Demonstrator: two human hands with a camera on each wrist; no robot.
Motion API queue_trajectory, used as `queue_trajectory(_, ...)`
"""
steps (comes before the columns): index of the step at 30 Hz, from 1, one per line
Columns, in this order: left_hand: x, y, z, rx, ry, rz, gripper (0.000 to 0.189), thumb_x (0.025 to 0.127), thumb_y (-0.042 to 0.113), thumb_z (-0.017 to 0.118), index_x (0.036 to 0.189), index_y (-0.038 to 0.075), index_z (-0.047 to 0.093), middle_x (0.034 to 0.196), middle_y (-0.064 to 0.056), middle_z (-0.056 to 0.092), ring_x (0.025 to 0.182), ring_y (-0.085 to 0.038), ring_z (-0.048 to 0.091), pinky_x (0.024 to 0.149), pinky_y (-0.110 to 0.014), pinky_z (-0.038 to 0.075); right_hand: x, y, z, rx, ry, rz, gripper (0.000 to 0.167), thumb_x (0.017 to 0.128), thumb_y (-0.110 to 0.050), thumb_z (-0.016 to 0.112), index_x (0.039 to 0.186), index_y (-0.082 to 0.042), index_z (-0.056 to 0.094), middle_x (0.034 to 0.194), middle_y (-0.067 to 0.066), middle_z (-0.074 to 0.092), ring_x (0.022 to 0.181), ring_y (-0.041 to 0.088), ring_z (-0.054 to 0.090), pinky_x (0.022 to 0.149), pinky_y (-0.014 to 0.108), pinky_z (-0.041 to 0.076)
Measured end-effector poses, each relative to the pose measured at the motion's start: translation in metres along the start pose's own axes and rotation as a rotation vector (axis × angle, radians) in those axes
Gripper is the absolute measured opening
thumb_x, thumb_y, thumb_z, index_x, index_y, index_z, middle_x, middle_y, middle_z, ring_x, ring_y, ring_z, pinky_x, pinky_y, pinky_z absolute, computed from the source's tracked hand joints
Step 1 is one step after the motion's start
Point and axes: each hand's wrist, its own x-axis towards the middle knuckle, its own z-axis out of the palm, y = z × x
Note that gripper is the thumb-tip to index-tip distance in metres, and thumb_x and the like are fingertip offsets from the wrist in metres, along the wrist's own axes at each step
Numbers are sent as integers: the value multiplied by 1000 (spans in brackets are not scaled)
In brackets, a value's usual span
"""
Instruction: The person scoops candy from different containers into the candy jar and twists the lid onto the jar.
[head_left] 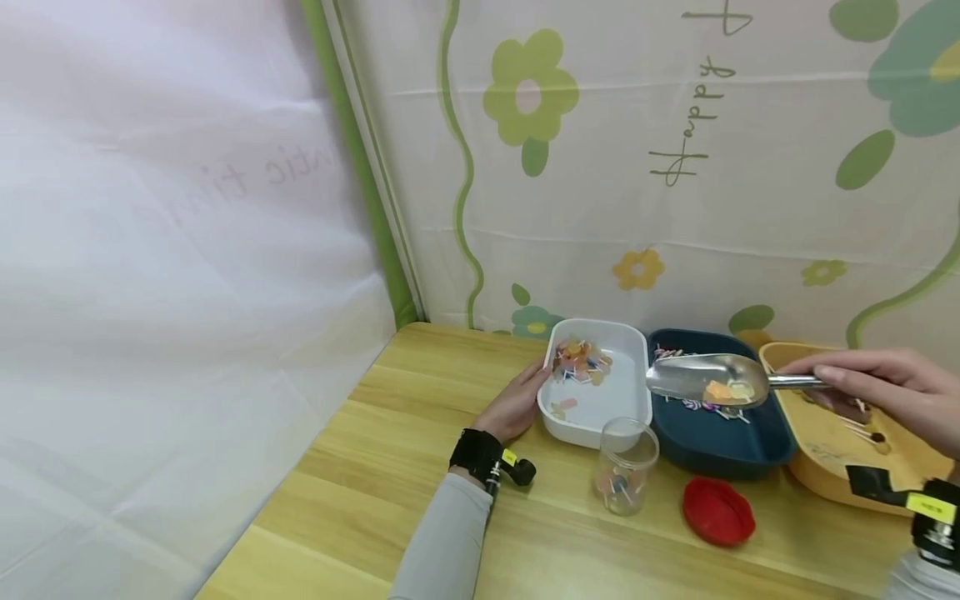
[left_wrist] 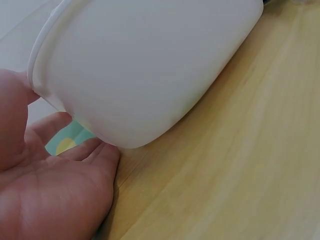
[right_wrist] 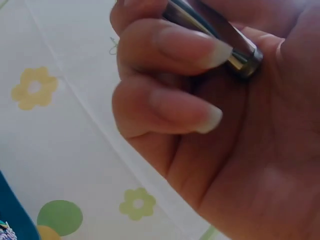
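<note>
My right hand [head_left: 892, 387] grips the handle of a metal scoop [head_left: 682, 375], its fingers curled round the handle [right_wrist: 245, 60] in the right wrist view. A few orange and pale yellow pieces [head_left: 723, 391] lie in the scoop, which hangs above the dark blue bin [head_left: 720, 446]. My left hand [head_left: 517, 404] holds the left side of a white bin [head_left: 611, 400]; the left wrist view has the thumb at its rim and the fingers by the outer wall [left_wrist: 145, 75]. Small wrapped lollipops [head_left: 581, 358] lie in the white bin. A clear plastic jar [head_left: 628, 458] with several lollipops stands in front.
A red lid [head_left: 717, 511] lies on the wooden table [head_left: 360, 467] right of the jar. A yellow bin [head_left: 817, 450] with some lollipops stands at the right, partly behind my right hand. A printed fabric wall [head_left: 585, 192] rises behind the bins.
</note>
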Motion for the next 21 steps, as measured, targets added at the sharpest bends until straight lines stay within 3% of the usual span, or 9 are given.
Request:
queue_trajectory(8,-1,2,1,11,-14,3,53,114,28,38,164,17,26,169,-5,26,153,-23,25,125,-41,22,7,-6,1,3,-185,-30,41,103,15,40,125,-3,69,77,-3,59,60,15,49,46,28,38)
queue_trajectory(21,-1,2,1,-7,-7,5,54,113,31,39,164,18,28,168,-5,28,152,-21,27,125,-41,23,11,-6,5,-41,-223,-32,41,102,13,44,122,-10,71,75,-6,58,60,12,49,41,24,34)
